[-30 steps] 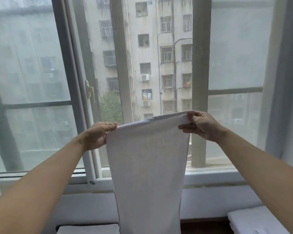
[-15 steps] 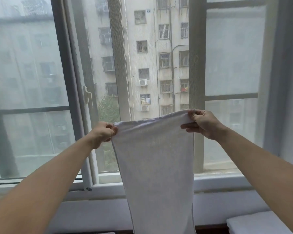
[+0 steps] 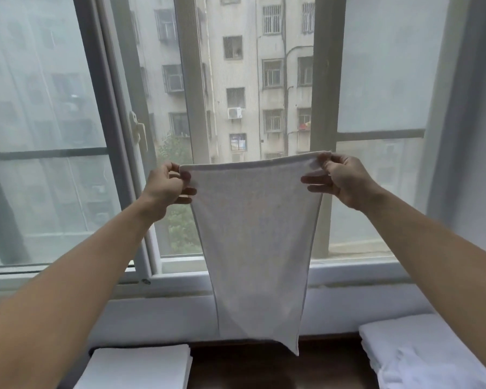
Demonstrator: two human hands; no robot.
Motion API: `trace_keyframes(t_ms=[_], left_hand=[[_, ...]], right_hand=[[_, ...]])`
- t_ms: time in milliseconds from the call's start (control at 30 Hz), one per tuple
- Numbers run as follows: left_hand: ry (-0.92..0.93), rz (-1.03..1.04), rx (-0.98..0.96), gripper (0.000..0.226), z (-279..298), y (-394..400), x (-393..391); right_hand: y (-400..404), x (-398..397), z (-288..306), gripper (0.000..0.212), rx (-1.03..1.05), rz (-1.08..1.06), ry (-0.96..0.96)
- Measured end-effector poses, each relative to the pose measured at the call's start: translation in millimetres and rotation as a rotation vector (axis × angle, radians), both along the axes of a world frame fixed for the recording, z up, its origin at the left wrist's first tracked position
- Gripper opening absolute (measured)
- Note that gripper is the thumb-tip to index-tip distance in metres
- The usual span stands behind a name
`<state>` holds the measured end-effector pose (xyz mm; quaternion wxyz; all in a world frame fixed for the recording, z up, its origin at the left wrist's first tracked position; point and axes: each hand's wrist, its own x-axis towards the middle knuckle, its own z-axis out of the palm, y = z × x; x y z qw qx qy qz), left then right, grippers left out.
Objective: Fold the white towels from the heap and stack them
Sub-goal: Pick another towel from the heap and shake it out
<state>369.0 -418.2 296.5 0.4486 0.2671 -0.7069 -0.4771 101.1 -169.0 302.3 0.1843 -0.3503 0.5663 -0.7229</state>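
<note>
Head view: a window [image 3: 236, 80] fills the background, apartment blocks beyond it.
Surroundings: folded white stack [image 3: 138, 366] at lower left; white heap [image 3: 427, 357] at lower right; dark worktop [image 3: 278, 369] between them.
Towel [image 3: 253, 242]: hangs in front of the window, above the worktop, touching nothing below.
Left hand [image 3: 164, 188]: arm outstretched, fingers pinching the towel's top left corner.
Right hand [image 3: 340, 178]: arm outstretched, pinching the top right corner.

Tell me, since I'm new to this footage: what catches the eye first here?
A white towel hangs in mid-frame before the window, pinched at its top corners by the left hand and the right hand. Below it, a neat folded stack sits at lower left, and a looser white heap lies at lower right.
</note>
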Motion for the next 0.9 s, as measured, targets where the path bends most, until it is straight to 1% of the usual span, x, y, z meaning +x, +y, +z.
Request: trace_keyframes(t_ms=[100,167,267,433,533,633,667,767,900], left_hand=[[-0.036,-0.051,-0.005,0.012,-31,19,25],[-0.093,-0.060,-0.011,0.011,-54,32,42],[-0.131,-0.059,0.010,0.011,-89,54,68],[-0.202,-0.056,0.068,0.011,-156,98,117],[-0.222,-0.067,0.090,0.012,-190,125,148],[-0.221,-0.065,0.132,0.023,-215,147,172],[-0.230,-0.057,0.132,0.023,-222,152,177],[-0.260,-0.039,0.134,0.016,-241,155,186],[-0.299,-0.032,0.144,0.014,-259,145,179]], right_hand=[[20,19,-28,0.017,0.077,-0.025,0.026],[36,33,-50,0.018,0.119,-0.033,0.040],[64,57,-86,0.023,0.179,-0.022,0.056],[111,95,-146,0.024,0.281,0.016,0.017],[132,116,-178,0.025,0.289,0.045,-0.016],[148,135,-199,0.036,0.312,0.061,-0.026],[152,140,-205,0.036,0.325,0.057,-0.019],[159,149,-224,0.027,0.377,0.053,0.006],[152,143,-250,0.027,0.454,0.021,0.015]])
